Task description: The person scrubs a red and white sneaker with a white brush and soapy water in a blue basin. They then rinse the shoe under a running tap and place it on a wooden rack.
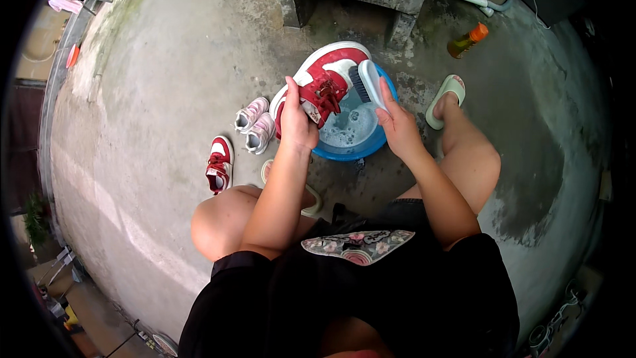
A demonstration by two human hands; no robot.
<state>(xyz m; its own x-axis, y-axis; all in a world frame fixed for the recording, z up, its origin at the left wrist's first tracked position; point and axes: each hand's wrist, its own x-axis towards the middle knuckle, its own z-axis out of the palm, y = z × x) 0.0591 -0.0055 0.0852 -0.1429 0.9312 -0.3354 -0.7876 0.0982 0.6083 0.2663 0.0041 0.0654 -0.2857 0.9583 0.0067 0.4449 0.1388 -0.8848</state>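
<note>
Wide fisheye view from head height, steeply downward over the nearby hands and concrete floor.

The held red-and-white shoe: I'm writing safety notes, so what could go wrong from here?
The held shoe might slip from the left hand into the sudsy water. The brush might slide from the right hand if wet. The damp-looking floor could be slippery.

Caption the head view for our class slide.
Above a blue basin of sudsy water: red and white sneaker in left hand, scrub brush in right hand.
</note>
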